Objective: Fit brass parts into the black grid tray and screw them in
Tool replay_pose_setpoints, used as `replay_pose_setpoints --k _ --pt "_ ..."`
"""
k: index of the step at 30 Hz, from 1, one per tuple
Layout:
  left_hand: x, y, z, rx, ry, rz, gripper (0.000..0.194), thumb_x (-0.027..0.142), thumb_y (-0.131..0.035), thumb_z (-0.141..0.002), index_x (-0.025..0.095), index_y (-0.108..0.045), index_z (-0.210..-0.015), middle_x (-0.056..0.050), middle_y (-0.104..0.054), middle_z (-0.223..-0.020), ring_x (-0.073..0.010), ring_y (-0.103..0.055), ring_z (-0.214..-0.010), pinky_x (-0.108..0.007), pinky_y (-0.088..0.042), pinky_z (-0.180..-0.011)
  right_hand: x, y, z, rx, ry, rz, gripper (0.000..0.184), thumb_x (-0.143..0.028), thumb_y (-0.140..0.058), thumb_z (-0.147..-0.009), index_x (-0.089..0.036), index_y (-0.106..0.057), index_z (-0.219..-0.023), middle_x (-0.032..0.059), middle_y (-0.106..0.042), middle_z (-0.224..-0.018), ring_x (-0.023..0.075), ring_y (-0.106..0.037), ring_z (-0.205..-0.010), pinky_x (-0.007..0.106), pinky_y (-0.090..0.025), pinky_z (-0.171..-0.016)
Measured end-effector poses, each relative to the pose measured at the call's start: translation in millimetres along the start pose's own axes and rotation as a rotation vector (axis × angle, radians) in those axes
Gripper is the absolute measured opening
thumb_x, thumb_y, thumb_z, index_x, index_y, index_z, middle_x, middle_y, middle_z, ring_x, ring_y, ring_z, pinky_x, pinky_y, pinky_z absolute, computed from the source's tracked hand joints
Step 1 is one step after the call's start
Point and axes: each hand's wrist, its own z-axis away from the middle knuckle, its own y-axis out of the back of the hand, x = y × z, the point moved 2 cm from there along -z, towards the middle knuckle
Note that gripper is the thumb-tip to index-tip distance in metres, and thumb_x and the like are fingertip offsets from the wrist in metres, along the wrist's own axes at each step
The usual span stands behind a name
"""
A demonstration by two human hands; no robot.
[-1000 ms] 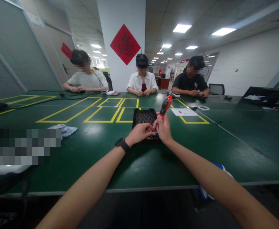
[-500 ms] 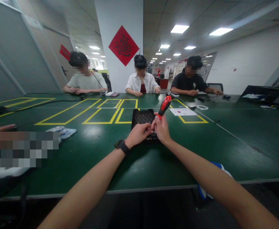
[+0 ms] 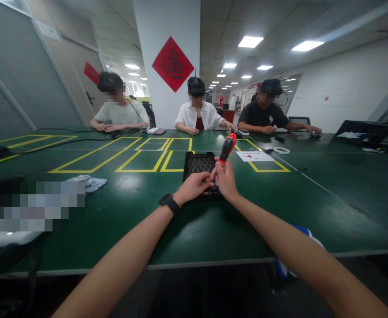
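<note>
A green counter point(image 3: 207, 234) spans the middle and lower frame, marked with yellow tape point(image 3: 71, 171) in rectangles across its far half. A white pillar point(image 3: 167, 22) bearing a red paper diamond point(image 3: 173, 64) rises at upper centre, lit ceiling panels fill the upper right, and three people point(image 3: 199, 117) sit along the far edge. At frame centre, a black case point(image 3: 199, 164) lies on the counter under both hands. The right hand point(image 3: 225, 179) has its grip closed around the lower part of a screwdriver point(image 3: 228, 149), which stands tilted, handle up and rightward. The left hand point(image 3: 195, 184) has its grip drawn together over the case's near part, fingertips close beside the right hand's; whether they pinch anything, I cannot tell. The handle is rounded, glossy red and black; the case is boxy, its inside a dark, bumpy grid; the counter is smooth, with a dull sheen
</note>
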Motion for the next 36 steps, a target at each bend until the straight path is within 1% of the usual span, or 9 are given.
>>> replay_pose_setpoints --k 3,6,10,15,20,22,28,33,36 --pt "-2 -1.2 0 0.014 0.044 -0.052 0.025 0.04 -0.062 -0.074 0.015 -0.059 -0.078 0.0 -0.062 -0.07 -0.0121 -0.054 -0.063 -0.022 -0.039 -0.06 -1 -1 1 -0.001 0.02 0.014 0.035 -0.047 -0.043 -0.085 -0.019 -0.046 -0.108 -0.0079 -0.052 -0.051 0.0054 -0.042 -0.039 0.016 -0.035 -0.043" --pt "-5 -2.0 -1 -0.003 0.057 -0.098 0.028 0.041 -0.062 -0.073 0.014 -0.058 -0.071 0.0 -0.059 -0.064 -0.0113 -0.05 -0.059 -0.022 -0.036 -0.058 -2 -1 2 -0.026 0.029 0.022 0.035 -0.046 -0.042 -0.086 -0.019 -0.045 -0.108 -0.0076 -0.053 -0.052 0.0052 -0.042 -0.039 0.016 -0.034 -0.042" --pt "-7 -1.7 -2 -0.033 0.013 -0.083 0.021 0.033 -0.058 -0.077 0.013 -0.06 -0.069 0.001 -0.06 -0.063 -0.0111 -0.052 -0.059 -0.021 -0.036 -0.059 -1 -1 1 -0.048 0.014 0.023 0.037 -0.048 -0.038 -0.087 -0.019 -0.044 -0.109 -0.0074 -0.053 -0.053 0.0044 -0.039 -0.036 0.015 -0.032 -0.039" --pt "-5 -2.3 -2 -0.074 -0.018 0.066 0.013 0.024 -0.053 -0.08 0.014 -0.062 -0.078 -0.001 -0.066 -0.074 -0.012 -0.058 -0.069 -0.021 -0.04 -0.066 2 0 -1 -0.08 0.005 0.03 0.037 -0.048 -0.036 -0.088 -0.019 -0.044 -0.11 -0.0074 -0.053 -0.054 0.0037 -0.036 -0.034 0.015 -0.028 -0.035" --pt "-7 -2.7 -2 0.027 0.045 -0.03 0.023 0.036 -0.063 -0.073 0.014 -0.059 -0.075 0.0 -0.061 -0.068 -0.0116 -0.053 -0.062 -0.021 -0.039 -0.061 2 -1 0 -0.079 0.041 0.038 0.035 -0.046 -0.038 -0.088 -0.019 -0.045 -0.109 -0.0065 -0.053 -0.053 0.0044 -0.04 -0.037 0.015 -0.031 -0.039" --pt "-9 -3.3 -1 0.041 0.056 -0.059 0.026 0.04 -0.064 -0.071 0.014 -0.059 -0.073 0.0 -0.059 -0.066 -0.011 -0.051 -0.059 -0.021 -0.037 -0.058 2 -1 0 -0.08 0.04 0.033 0.035 -0.046 -0.038 -0.088 -0.019 -0.045 -0.11 -0.0061 -0.054 -0.053 0.0047 -0.041 -0.038 0.015 -0.033 -0.04" --pt "-12 -3.2 -1 -0.005 0.007 -0.084 0.021 0.032 -0.057 -0.078 0.013 -0.059 -0.07 0.0 -0.058 -0.062 -0.0105 -0.049 -0.058 -0.021 -0.035 -0.058 2 -1 -1 -0.08 0.031 0.026 0.035 -0.046 -0.037 -0.088 -0.019 -0.045 -0.109 -0.0055 -0.055 -0.054 0.0046 -0.04 -0.037 0.016 -0.032 -0.038" --pt "-6 -1.3 -2 -0.072 -0.047 -0.018 0.016 0.023 -0.051 -0.081 0.014 -0.063 -0.08 -0.002 -0.064 -0.074 -0.0129 -0.056 -0.068 -0.022 -0.038 -0.065 1 0 0 -0.116 0.021 0.026 0.035 -0.047 -0.038 -0.088 -0.02 -0.044 -0.109 -0.0066 -0.053 -0.054 0.0045 -0.038 -0.034 0.016 -0.032 -0.035" --pt "-3 -0.6 -2 -0.081 -0.05 -0.032 0.017 0.025 -0.05 -0.082 0.014 -0.063 -0.081 -0.002 -0.064 -0.074 -0.0131 -0.056 -0.068 -0.022 -0.039 -0.066 1 -1 1 -0.126 0.038 0.036 0.034 -0.046 -0.04 -0.087 -0.02 -0.045 -0.109 -0.0068 -0.052 -0.054 0.0049 -0.04 -0.036 0.016 -0.034 -0.037"
